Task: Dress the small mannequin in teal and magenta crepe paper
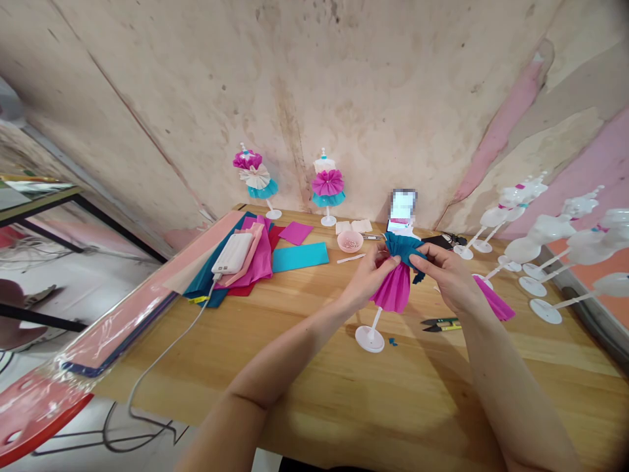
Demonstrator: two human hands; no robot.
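A small white dress form (370, 338) stands on its round base in front of me, tilted away. A pleated magenta paper skirt (393, 292) hangs around its lower part. Above that sits a gathered dark teal crepe paper strip (403, 246). My left hand (376, 269) pinches the left side of this strip between thumb and fingers. On the other side my right hand (439, 269) grips the strip's right end, and a loose teal piece dangles below. Most of the form's upper body is hidden by paper and fingers. Thread snips (442, 324) lie on the table, right of the base.
Two dressed forms (328, 190) (260, 180) stand by the wall. A pink bowl of beads (350, 241) and a lit phone (403, 206) are behind my hands. Several bare forms (545, 308) crowd the right. A white power bank (232, 252) rests on crepe sheets, its cable (167, 351) trailing off the table.
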